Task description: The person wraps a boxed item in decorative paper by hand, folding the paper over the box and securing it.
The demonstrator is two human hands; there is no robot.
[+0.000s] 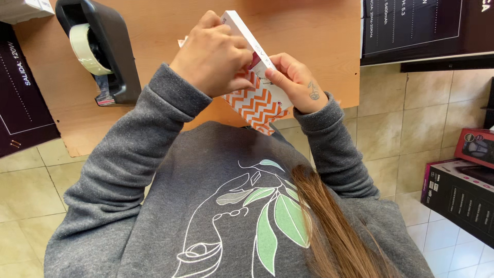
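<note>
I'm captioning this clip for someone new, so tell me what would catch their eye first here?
First, the small box with an orange and white zigzag pattern, held above the wooden table edge between the left hand and the right hand. Next, the black tape dispenser at the table's upper left. Black cartons stand on the tiled floor at the right.

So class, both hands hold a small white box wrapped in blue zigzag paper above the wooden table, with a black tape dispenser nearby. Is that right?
Not quite: the head view shows the zigzag paper is orange and white, not blue. The rest stands: both hands, left and right, hold the small white box above the wooden table, black tape dispenser nearby.
</note>
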